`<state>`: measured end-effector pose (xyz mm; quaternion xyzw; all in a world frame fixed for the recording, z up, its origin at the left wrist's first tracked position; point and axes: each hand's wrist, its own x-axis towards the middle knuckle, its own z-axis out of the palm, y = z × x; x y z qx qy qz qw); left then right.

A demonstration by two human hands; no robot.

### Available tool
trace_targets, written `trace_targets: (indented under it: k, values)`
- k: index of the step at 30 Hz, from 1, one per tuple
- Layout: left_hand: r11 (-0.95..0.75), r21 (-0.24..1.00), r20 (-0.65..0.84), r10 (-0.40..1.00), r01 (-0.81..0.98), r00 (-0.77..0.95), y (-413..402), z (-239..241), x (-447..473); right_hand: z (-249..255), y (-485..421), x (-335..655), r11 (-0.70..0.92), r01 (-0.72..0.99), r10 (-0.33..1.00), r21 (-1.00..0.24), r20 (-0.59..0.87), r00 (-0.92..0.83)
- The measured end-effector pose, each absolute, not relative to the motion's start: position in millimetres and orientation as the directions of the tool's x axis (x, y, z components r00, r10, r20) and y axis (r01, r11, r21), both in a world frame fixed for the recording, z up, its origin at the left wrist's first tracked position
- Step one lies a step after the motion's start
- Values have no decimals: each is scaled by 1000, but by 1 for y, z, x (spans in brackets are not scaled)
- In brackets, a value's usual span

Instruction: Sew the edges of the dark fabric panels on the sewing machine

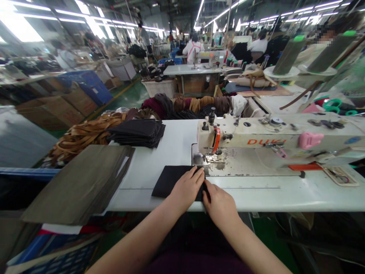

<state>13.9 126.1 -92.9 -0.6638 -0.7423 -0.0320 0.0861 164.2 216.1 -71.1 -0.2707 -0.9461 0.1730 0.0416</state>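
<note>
A black fabric piece (171,179) lies on the white sewing table, just in front of the sewing machine's needle area. My left hand (186,188) rests on its right part, fingers stretched out flat over the cloth. At the right edge of that piece, my right hand (219,199) has its fingers curled and pinches the edge, which looks slightly lifted. The fingertips of both hands are close together. Beyond them stands the sewing machine (242,133), its presser foot (212,158) a little past the far edge of the cloth.
A stack of black fabric pieces (137,132) and a pile of olive-brown sheets (82,182) sit on the left. Brown strips (85,133) heap beyond. Two thread cones (289,55) stand at right. A small tray (340,175) lies by the machine. Other people work farther back.
</note>
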Motion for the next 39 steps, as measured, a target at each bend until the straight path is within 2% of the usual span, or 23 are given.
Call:
trace_targets:
  k: [8,29,39]
  values:
    - [102,-63,208,974,993,-87,151,-94,-1,-71,230,152,788,542,574,-293,30,-818]
    - [71,31,250,965,997,-77,164,-94,-16,-79,247,143,782,520,574,-342,72,-816]
    - [75,20,236,969,997,-77,160,-97,-17,-76,249,147,766,493,558,-413,46,-829]
